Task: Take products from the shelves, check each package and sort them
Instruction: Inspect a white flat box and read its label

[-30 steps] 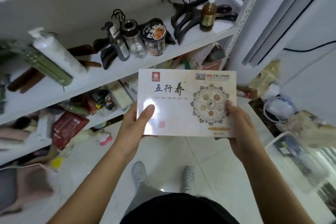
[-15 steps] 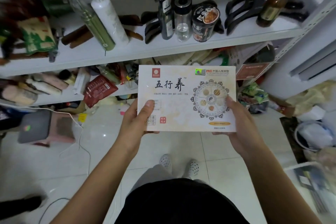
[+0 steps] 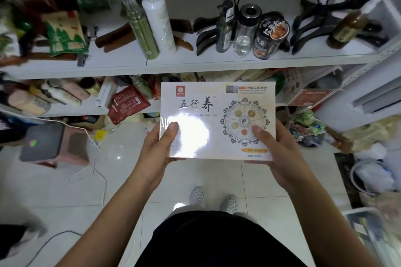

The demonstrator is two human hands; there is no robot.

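1. cream-white flat box [image 3: 217, 115], glossy-wrapped with a patch of glare on it, is up in the air between my two hands. its printed face is toward me and it sits level, in front of the lower shelf [image 3: 71, 111].
2. my left hand [image 3: 156, 151] grips its lower left corner, thumb flat on the face, the other fingers hidden behind it.
3. my right hand [image 3: 280, 158] grips the lower right corner the same way, thumb on the round emblem's rim.
4. on the upper shelf [image 3: 195, 63], near the middle, a green bottle [image 3: 141, 28] and a white pump bottle [image 3: 160, 21] touch side by side.
5. right of the middle, a clear bottle [image 3: 246, 30] stands just beside a black jar [image 3: 270, 37].
6. at the right end, an amber pump bottle [image 3: 347, 30] stands among black hangers [image 3: 314, 13].
7. a red packet [image 3: 128, 104] hangs over the lower shelf's front edge, just left of the box.
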